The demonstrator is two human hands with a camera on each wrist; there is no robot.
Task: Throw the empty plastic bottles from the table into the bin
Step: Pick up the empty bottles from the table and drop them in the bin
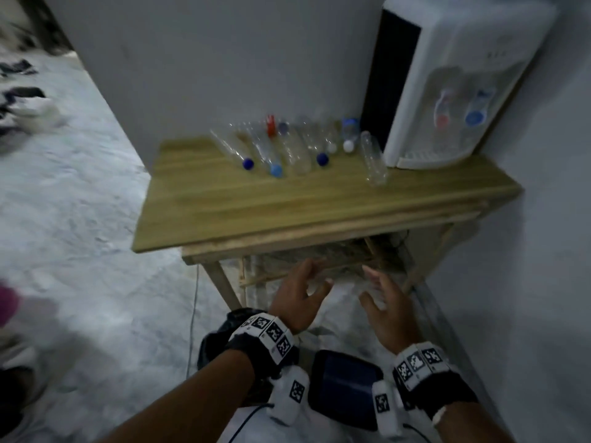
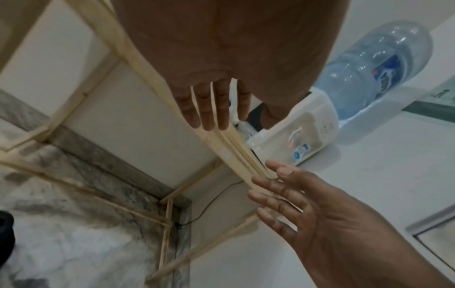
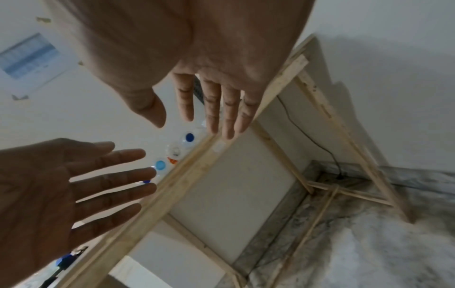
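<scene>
Several clear empty plastic bottles [image 1: 297,148] with blue, white and red caps lie in a row at the back of the wooden table [image 1: 256,206], against the wall. One more bottle [image 1: 372,159] lies apart beside the dispenser. Both hands hang below the table's front edge, holding nothing. My left hand [image 1: 315,276] has relaxed, spread fingers [image 2: 214,109]. My right hand [image 1: 371,282] is beside it, its fingers [image 3: 211,113] straight. Some bottle caps [image 3: 161,165] peek over the table edge in the right wrist view. A dark, black-lined object [image 1: 214,343], possibly the bin, sits under my left wrist.
A white water dispenser [image 1: 447,81] with a large blue jug [image 2: 374,66] fills the table's right end. Walls close in behind and on the right. A thin cable [image 1: 193,314] hangs by the left table leg. Marble floor spreads to the left.
</scene>
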